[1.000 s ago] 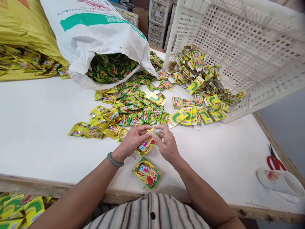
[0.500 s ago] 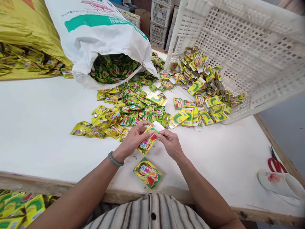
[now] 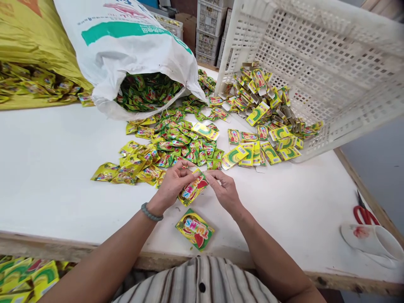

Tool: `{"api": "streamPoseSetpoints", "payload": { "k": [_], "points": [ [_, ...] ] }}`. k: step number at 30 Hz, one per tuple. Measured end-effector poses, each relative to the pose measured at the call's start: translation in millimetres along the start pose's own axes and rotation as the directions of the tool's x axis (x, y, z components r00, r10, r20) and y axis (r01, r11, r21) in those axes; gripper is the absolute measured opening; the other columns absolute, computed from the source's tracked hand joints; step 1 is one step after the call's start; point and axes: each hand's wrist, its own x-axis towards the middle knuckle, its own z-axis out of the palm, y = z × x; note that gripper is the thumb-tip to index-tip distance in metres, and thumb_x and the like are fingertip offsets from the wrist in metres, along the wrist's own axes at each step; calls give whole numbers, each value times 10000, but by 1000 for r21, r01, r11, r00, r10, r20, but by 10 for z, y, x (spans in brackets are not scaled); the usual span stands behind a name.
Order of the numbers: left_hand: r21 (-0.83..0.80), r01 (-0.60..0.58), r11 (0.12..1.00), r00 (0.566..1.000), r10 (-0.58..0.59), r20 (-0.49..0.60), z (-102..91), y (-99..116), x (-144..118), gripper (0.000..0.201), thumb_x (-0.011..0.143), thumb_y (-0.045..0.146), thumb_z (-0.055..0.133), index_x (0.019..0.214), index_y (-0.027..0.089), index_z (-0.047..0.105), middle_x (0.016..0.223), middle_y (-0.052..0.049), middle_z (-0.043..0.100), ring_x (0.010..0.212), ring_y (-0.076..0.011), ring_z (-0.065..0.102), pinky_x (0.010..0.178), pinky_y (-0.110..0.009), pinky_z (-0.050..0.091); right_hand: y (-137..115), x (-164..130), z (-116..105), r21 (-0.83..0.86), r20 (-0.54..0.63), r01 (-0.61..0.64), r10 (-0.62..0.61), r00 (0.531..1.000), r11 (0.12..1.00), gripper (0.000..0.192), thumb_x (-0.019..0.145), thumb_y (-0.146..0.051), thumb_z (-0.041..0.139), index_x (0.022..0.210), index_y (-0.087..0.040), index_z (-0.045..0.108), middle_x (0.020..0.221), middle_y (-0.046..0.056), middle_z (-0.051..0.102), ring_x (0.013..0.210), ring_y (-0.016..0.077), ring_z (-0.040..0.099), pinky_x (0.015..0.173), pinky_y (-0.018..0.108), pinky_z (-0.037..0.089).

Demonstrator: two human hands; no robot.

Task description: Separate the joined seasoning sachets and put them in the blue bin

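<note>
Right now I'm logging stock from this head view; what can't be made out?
- Sack: its depth hides most sachets.
- Held packet: edges covered by left hand and right hand.
- Scissors: cut off by table edge.
- Packet barcodes: too small.

Your two hands meet over the near middle of the bench point(image 3: 47, 176), left hand point(image 3: 172, 185) and right hand point(image 3: 225, 191) sharing one packet point(image 3: 193, 189). A second packet point(image 3: 195, 229) lies just before them, by the bench edge. Behind them spreads a heap of sachets point(image 3: 170, 147), spilling from the sack point(image 3: 132, 46) at the far left. A tipped crate point(image 3: 315, 63) lies to your right rear, folded cards point(image 3: 265, 113) in and before its mouth. Scissors point(image 3: 364, 212) lie at the far right edge.
</note>
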Motion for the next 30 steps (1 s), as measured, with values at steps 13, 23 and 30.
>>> {"api": "streamPoseSetpoints", "payload": {
  "k": [13, 23, 30],
  "points": [
    [14, 38, 999, 999, -38, 16, -15, -19, 2, 462, 606, 365, 842, 942, 179, 586, 634, 19, 683, 528, -150, 636, 493, -230, 477, 107, 75, -44, 333, 26, -319, 330, 944, 887, 301, 622, -455, 800, 713, -184, 704, 672, 13, 703, 624, 150, 613, 640, 299, 507],
    [-49, -4, 999, 999, 6, 33, -79, -36, 23, 395, 645, 340, 829, 916, 162, 603, 652, 9, 692, 559, -133, 645, 542, -222, 504, -59, 4, -58, 42, 82, -62, 58, 995, 997, 152, 809, -315, 642, 866, -238, 760, 874, 27, 735, 799, 192, 630, 714, 315, 486],
    [-35, 21, 999, 999, -20, 37, -58, -6, 12, 508, 619, 372, 838, 988, 186, 542, 587, 45, 638, 458, -115, 571, 458, -213, 457, -4, -70, 138, -128, -24, 72, -76, 997, 989, 295, 861, -302, 609, 1141, -276, 697, 1136, 57, 701, 1033, 226, 622, 868, 370, 497]
  ]
}}
